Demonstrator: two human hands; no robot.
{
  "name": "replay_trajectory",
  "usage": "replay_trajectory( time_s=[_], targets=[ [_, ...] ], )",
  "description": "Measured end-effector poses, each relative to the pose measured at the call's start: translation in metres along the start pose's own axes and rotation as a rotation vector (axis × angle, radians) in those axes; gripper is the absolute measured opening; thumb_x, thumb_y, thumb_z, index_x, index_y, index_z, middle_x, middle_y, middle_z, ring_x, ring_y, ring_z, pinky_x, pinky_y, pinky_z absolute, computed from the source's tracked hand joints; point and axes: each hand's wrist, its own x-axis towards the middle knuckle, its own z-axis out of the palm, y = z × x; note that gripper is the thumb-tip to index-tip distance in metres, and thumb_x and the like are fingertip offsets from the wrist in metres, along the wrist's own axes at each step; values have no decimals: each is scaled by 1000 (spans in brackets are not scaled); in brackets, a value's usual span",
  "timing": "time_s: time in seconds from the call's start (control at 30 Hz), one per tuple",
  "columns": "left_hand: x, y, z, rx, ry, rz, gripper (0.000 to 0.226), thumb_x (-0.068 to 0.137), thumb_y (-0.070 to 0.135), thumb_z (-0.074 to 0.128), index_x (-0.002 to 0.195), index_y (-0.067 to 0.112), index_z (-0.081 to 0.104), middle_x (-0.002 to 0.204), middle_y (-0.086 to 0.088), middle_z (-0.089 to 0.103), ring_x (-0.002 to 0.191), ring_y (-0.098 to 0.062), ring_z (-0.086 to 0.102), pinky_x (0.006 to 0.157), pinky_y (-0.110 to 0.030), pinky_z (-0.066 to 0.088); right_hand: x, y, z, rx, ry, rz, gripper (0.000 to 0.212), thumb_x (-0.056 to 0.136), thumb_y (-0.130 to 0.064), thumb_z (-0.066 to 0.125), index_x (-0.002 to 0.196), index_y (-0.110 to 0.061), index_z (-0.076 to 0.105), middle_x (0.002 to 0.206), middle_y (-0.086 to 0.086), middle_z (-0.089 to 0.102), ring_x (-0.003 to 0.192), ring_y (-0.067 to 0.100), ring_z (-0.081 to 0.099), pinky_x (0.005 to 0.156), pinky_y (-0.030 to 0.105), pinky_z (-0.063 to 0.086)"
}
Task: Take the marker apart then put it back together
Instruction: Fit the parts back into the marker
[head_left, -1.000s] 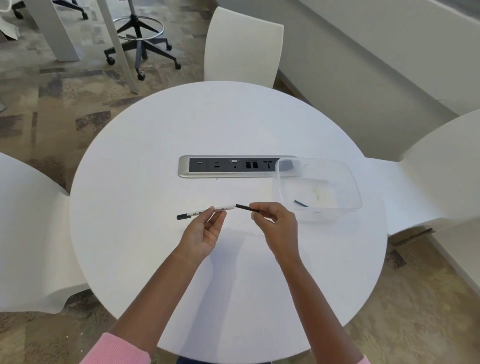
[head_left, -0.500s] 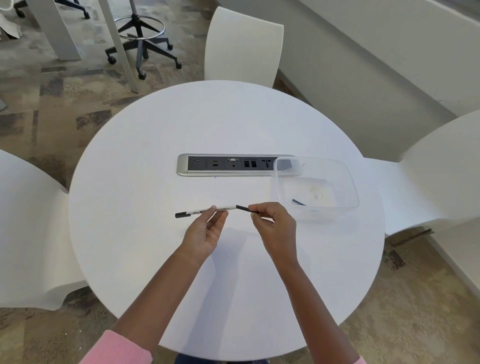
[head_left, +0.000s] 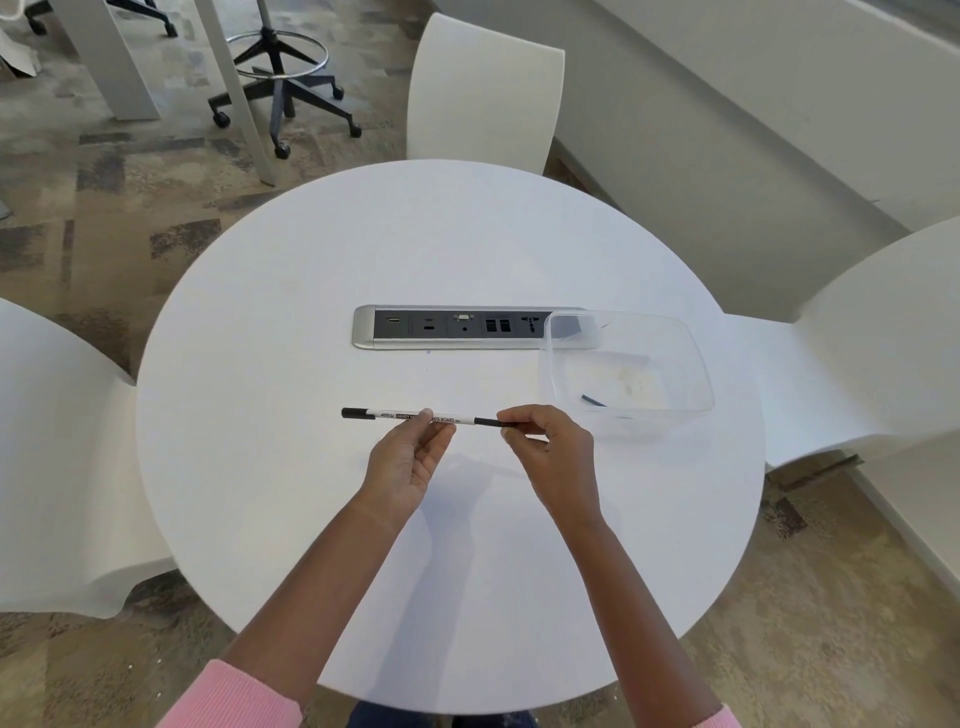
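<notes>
A thin white marker (head_left: 395, 415) with black printed lettering and a black left end hangs level above the round white table (head_left: 311, 322). My left hand (head_left: 408, 457) pinches its white barrel from below near the middle. My right hand (head_left: 550, 449) grips the black piece (head_left: 488, 422) at the marker's right end, which sits against the barrel. My fingers hide the far right end of that piece.
A clear plastic tub (head_left: 696, 364) stands right of my hands with a small dark piece (head_left: 593, 401) inside. A grey power and socket strip (head_left: 447, 327) is set into the table's middle. White chairs (head_left: 483, 88) surround the table.
The black piece in my right hand has closed up against the white barrel; a second ago it was angled and slightly apart. Both hands stayed in place.
</notes>
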Motion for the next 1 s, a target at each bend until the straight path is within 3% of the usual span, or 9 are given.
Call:
replay_trajectory(
  time_s=[0.1,0.2,0.3,0.63,0.8,0.9,1.0],
  targets=[
    [0,0,-1,25,-14,24,13,87,0,55,74,0,57,51,-7,67,49,-13,67,53,-20,58,2,0,-2,27,-15,57,17,78,2,62,85,-12,69,78,-6,66,69,-2,62,63,1,46],
    [-2,-2,0,74,-56,43,14,87,1,56,73,0,58,53,-6,67,50,-12,67,56,-19,58,3,0,-3,85,-65,128,10,80,-4,64,85,-11,69,71,-4,66,57,-2,63,64,9,52],
    [-4,-6,3,103,-98,57,13,87,1,56,75,0,59,52,-5,68,52,-11,68,57,-19,58,1,2,-1,76,-91,139,8,81,-7,64,84,-11,70,71,-2,67,56,-2,62,70,19,55],
    [-4,-7,7,121,-120,64,13,88,2,56,75,0,59,52,-4,68,52,-10,68,59,-18,58,3,4,1,188,-71,188,17,81,-5,63,75,-19,68,67,-2,66,54,2,63,67,20,58],
    [-3,-5,10,111,-118,63,12,87,2,57,76,-1,60,53,-5,69,53,-11,68,57,-18,58,4,5,0,208,-42,175,8,81,-5,64,86,-8,70,69,-5,66,58,2,63,66,17,57],
    [-1,-4,10,98,-106,67,12,87,3,57,76,0,60,52,-4,68,52,-10,68,57,-18,58,1,7,1,156,-2,125,14,80,-6,64,90,-15,69,73,-10,68,63,1,65,64,8,51],
    [1,-2,8,98,-97,67,12,87,3,58,75,0,60,52,-4,68,52,-11,67,58,-18,58,-1,9,2,80,22,65,16,81,-3,63,93,-11,68,80,-3,67,68,8,64,64,6,48]
  ],
)
